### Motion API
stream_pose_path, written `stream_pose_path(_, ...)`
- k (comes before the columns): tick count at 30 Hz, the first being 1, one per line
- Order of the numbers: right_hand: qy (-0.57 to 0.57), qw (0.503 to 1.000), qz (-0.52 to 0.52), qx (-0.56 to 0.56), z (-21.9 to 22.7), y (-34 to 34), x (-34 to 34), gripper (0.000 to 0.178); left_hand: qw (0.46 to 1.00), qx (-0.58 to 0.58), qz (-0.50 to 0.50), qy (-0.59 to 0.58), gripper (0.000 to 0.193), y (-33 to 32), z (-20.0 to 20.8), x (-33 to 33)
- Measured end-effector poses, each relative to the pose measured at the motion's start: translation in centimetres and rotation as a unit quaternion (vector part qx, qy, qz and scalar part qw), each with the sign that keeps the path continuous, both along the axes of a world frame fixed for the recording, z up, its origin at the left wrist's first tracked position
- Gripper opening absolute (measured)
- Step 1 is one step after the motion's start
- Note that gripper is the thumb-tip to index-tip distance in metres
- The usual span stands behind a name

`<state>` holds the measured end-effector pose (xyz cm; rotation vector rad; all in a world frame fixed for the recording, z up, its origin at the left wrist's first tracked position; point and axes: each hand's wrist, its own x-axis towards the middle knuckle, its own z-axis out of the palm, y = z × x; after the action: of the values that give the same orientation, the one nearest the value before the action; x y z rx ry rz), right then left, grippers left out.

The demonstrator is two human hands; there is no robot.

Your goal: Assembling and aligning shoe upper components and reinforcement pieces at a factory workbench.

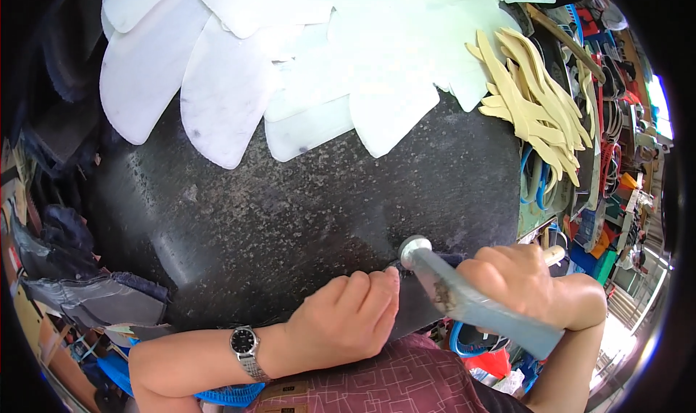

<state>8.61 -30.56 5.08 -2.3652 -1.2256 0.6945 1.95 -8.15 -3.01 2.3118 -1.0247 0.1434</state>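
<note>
My right hand (525, 279) is wrapped round the pale handle of a hammer (493, 313). The grey metal head slants across, its round striking face just to the right of my left fingertips, low over the dark board. My left hand (344, 319), with a watch on its wrist, rests at the near edge of the black, worn work surface (290, 217). Its fingers are curled in and pressed together; whatever they pinch is hidden. A small dark piece shows behind the hammer head, partly covered by it and by my right hand.
White, rounded flat pieces (225, 94) lie overlapping along the far side. A bundle of cream curved strips (536, 108) sits at the far right, near a wooden stick (565, 39). Dark, stacked pieces (94, 300) lie at the left edge. A blue basket (228, 395) shows below.
</note>
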Motion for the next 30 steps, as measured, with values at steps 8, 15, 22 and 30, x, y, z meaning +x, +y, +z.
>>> stream_pose_path(8,-0.049,0.996,0.021,-0.068,-0.1,1.2,-1.6,0.023,0.982,-0.027,0.033,0.185,0.018,0.6,0.8,-0.3)
stream_pose_path(15,0.01,1.0,0.003,0.006,-0.8,0.9,-1.1,0.023,0.991,0.08,-0.037,-0.097,0.021,0.5,-0.2,-1.9)
stream_pose_path(22,-0.019,0.999,0.024,0.019,0.1,2.1,-1.7,0.021,0.979,0.164,-0.036,-0.114,0.011,0.5,1.3,-1.8)
stream_pose_path(30,-0.04,0.999,0.029,-0.001,-0.3,3.1,-3.4,0.022,0.974,0.153,-0.07,-0.151,0.011,2.4,1.4,-1.8)
